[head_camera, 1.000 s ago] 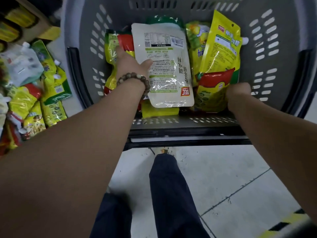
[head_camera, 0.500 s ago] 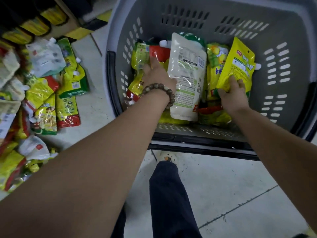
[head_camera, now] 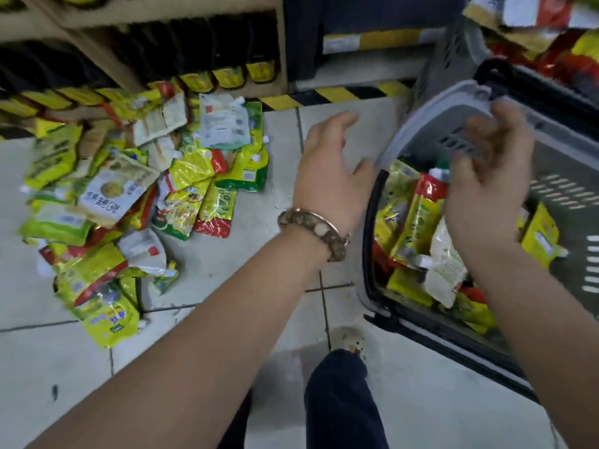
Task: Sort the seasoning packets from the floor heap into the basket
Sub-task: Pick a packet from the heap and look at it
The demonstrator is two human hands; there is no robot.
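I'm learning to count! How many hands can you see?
2. The left hand, wearing a bead bracelet, hovers over the floor between the packet heap and the basket; the right hand is above the basket. None seem hidden.

One head-worn wide-angle camera, close above the floor [head_camera: 421, 400], faces forward and steeply down. The basket [head_camera: 453, 105] fills the right side; the packet heap [head_camera: 129, 196] lies left of the basket.

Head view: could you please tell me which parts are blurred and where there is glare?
In the head view, the right hand and the floor packets are smeared; the left hand is sharper; light glints off the packets in the basket.
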